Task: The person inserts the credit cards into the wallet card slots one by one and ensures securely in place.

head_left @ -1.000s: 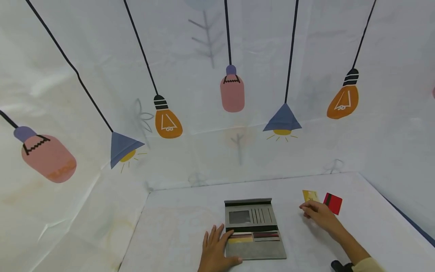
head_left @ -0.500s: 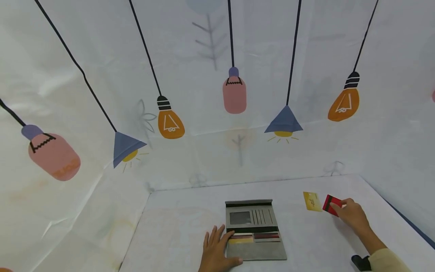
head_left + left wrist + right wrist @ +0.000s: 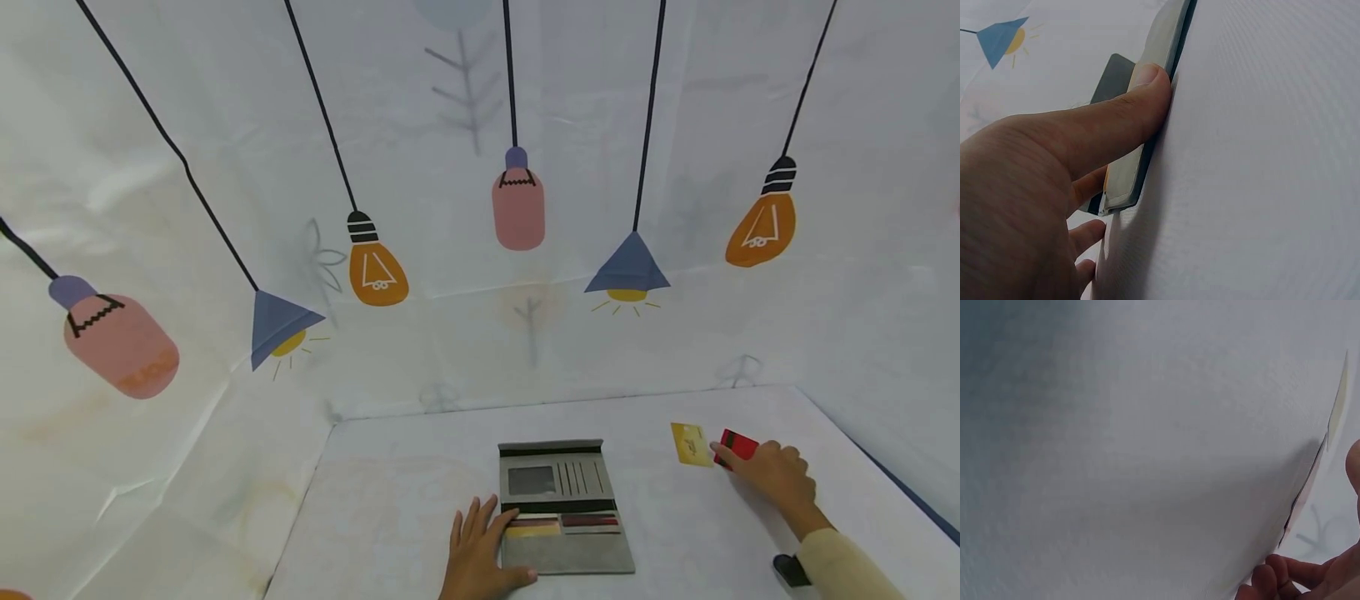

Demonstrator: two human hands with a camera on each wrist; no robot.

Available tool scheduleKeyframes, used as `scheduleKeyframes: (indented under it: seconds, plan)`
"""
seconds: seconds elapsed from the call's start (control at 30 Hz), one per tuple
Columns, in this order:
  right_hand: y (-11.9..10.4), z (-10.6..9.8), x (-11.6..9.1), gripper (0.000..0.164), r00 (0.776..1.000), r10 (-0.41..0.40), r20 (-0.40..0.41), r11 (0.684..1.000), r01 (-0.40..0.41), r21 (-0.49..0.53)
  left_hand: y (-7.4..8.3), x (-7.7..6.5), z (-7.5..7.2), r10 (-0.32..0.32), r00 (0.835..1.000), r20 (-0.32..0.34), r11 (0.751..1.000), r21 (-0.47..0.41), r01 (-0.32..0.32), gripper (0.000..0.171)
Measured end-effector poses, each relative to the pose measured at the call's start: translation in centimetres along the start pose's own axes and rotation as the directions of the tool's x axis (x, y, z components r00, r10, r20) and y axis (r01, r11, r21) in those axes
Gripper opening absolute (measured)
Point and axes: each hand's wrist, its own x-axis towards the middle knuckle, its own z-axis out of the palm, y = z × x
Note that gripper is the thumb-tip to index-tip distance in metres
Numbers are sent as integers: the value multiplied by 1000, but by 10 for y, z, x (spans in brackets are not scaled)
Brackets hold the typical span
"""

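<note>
A grey wallet [image 3: 570,553] lies unfolded on the white table, cards showing in its lower slots. My left hand [image 3: 474,557] rests on its left side, index finger by the slots and thumb [image 3: 1138,106] across the front edge. Off to the right, a red card [image 3: 741,444] with a dark stripe lies beside a yellow card [image 3: 690,444]. Over the red card is my right hand [image 3: 776,477], covering its right part. The thumb reaches across toward the yellow card. In the right wrist view, thumb and curled fingers [image 3: 1265,578] stand apart around the red card [image 3: 1302,499].
White table surface [image 3: 397,500] spreads around the wallet. Behind it rises a white sheet wall [image 3: 465,350] printed with hanging lamps. A small black object [image 3: 790,570] sits by the right sleeve [image 3: 843,562].
My right hand moved from near the yellow card right to the red card, whose angle shifted slightly; its thumb now extends farther left. My left hand stays on the wallet.
</note>
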Motion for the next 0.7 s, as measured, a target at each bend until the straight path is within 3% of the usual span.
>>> scheduleKeyframes:
  seconds: [0.17, 0.4, 0.53, 0.7]
  plan:
    - [0, 1, 0, 103, 999, -36, -22, 997, 34, -72, -1, 0, 1, 2, 1000, -1, 1000, 1, -2, 87]
    - [3, -4, 0, 80, 997, -73, -16, 993, 71, -91, -2, 1, 1, 1, 1000, 11, 1000, 3, -1, 86]
    - [8, -11, 1, 75, 998, -57, 21, 998, 58, -41, -2, 2, 1, -3, 1000, 15, 1000, -2, 3, 87]
    - [12, -15, 3, 75, 997, 16, 79, 998, -20, 53, -4, 3, 2, -6, 1000, 18, 1000, -7, 6, 88]
